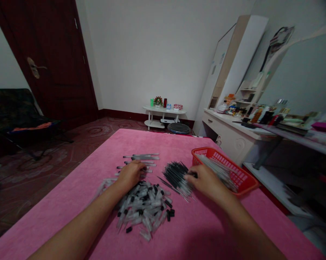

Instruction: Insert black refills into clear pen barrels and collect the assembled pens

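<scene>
My left hand reaches over a row of slim clear pens with dark ends, its fingers curled down among them. Whatever those fingers hold is hidden. Just in front of that wrist spreads a heap of clear pen caps with black ends. My right hand is at the right edge of a bundle of black pen refills, its fingers bent together around a small dark thing, too blurred to name. Beside it, a red plastic basket contains many long, clear, thin tubes.
Pink cloth covers the table. To the right stands a white dressing table crowded with bottles. A small white stand with ornaments is by the far wall, and a folding chair sits at left near the dark red door.
</scene>
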`<action>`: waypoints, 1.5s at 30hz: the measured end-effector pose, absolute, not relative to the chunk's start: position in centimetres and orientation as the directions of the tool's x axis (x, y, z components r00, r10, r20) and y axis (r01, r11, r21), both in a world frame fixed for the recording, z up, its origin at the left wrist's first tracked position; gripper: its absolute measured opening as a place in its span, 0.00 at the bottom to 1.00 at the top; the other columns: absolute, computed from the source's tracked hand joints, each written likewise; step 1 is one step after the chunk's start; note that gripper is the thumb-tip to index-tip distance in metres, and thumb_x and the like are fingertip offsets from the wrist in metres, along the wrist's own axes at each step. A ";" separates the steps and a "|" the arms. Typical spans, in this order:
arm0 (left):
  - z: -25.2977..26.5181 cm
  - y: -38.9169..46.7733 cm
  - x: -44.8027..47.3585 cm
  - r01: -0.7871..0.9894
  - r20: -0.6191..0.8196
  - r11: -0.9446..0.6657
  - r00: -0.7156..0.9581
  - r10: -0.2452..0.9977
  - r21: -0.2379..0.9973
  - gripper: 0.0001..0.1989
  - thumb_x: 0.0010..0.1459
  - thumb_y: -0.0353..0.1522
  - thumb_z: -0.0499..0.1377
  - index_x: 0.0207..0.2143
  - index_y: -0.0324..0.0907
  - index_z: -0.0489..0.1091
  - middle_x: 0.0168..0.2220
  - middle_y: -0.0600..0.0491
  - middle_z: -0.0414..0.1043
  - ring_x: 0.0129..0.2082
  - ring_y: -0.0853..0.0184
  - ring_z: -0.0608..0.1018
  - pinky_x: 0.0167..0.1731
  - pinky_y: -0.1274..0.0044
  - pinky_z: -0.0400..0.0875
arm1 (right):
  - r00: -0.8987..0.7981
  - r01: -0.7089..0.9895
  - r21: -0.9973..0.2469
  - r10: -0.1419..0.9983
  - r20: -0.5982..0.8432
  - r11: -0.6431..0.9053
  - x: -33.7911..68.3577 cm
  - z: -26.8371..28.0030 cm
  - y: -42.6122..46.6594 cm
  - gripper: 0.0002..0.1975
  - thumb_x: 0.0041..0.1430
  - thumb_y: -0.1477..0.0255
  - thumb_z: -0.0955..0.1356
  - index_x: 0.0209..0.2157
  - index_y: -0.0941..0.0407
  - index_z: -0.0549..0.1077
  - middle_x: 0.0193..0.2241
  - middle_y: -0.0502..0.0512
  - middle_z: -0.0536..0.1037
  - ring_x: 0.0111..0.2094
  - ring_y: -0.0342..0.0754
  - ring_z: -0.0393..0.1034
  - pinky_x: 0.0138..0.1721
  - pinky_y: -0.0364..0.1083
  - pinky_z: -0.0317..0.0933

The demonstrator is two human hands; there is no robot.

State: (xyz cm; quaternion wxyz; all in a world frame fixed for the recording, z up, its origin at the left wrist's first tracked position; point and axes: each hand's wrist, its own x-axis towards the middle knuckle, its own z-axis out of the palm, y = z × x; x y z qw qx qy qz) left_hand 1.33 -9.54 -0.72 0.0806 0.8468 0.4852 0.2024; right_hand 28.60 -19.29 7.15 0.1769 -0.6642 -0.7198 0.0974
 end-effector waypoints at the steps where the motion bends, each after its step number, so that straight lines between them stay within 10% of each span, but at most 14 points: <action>1: -0.8 -9.6 1.3 0.796 0.260 -0.504 0.436 0.862 0.335 0.11 0.49 0.25 0.56 0.35 0.43 0.73 0.37 0.48 0.73 0.39 0.63 0.73 0.36 0.77 0.64 | -0.091 0.915 -0.384 0.992 0.092 0.120 27.6 6.3 -19.4 0.09 0.50 0.70 0.66 0.23 0.57 0.76 0.23 0.54 0.77 0.24 0.45 0.68 0.25 0.42 0.51; 8: -1.0 -9.3 1.2 0.823 0.258 -0.494 0.431 0.865 0.280 0.07 0.50 0.28 0.57 0.33 0.42 0.72 0.35 0.45 0.73 0.38 0.59 0.73 0.35 0.74 0.64 | -0.296 0.746 -0.630 0.955 -0.026 0.214 24.8 2.9 -19.8 0.09 0.51 0.74 0.63 0.27 0.58 0.75 0.19 0.50 0.74 0.18 0.42 0.67 0.21 0.39 0.51; 17: 2.0 -12.8 4.1 0.646 0.364 -0.693 0.591 0.720 0.321 0.10 0.51 0.23 0.52 0.33 0.40 0.71 0.34 0.46 0.72 0.38 0.60 0.71 0.38 0.72 0.63 | -0.134 0.725 -0.637 0.961 0.242 0.261 23.1 2.8 -19.7 0.17 0.48 0.71 0.68 0.43 0.57 0.73 0.32 0.54 0.77 0.29 0.46 0.68 0.29 0.41 0.56; 23: 2.9 -15.4 6.0 0.529 0.412 -0.738 0.614 0.673 0.418 0.06 0.53 0.25 0.54 0.34 0.41 0.68 0.34 0.50 0.71 0.38 0.63 0.70 0.37 0.74 0.62 | -0.090 0.620 -0.739 0.959 0.269 0.265 22.6 2.8 -19.8 0.08 0.53 0.72 0.64 0.29 0.58 0.74 0.26 0.53 0.76 0.29 0.46 0.69 0.30 0.41 0.57; 34: 2.9 -15.4 5.2 0.550 0.497 -0.827 0.753 0.430 -0.118 0.09 0.57 0.27 0.52 0.39 0.42 0.68 0.31 0.50 0.68 0.34 0.62 0.66 0.33 0.71 0.56 | -0.237 0.057 -0.982 0.953 -0.189 -0.181 23.0 1.7 -19.3 0.25 0.50 0.48 0.62 0.21 0.57 0.62 0.12 0.44 0.62 0.09 0.34 0.46 0.11 0.37 0.37; 40: 3.2 -15.5 4.8 0.526 0.417 -0.849 0.783 0.462 -0.046 0.09 0.49 0.24 0.53 0.32 0.41 0.68 0.28 0.51 0.70 0.30 0.64 0.67 0.29 0.73 0.53 | -0.292 0.332 -0.937 0.956 0.012 0.113 23.1 2.3 -19.5 0.18 0.56 0.61 0.62 0.19 0.57 0.58 0.15 0.43 0.56 0.16 0.37 0.47 0.19 0.39 0.41; 45: 3.0 -15.2 4.7 0.614 0.337 -0.769 0.695 0.634 0.180 0.07 0.53 0.28 0.51 0.24 0.41 0.66 0.20 0.54 0.66 0.22 0.68 0.65 0.23 0.76 0.47 | -0.221 0.847 -0.403 0.919 0.328 0.347 22.7 2.8 -20.2 0.10 0.57 0.73 0.63 0.22 0.57 0.68 0.21 0.50 0.71 0.24 0.43 0.62 0.26 0.43 0.42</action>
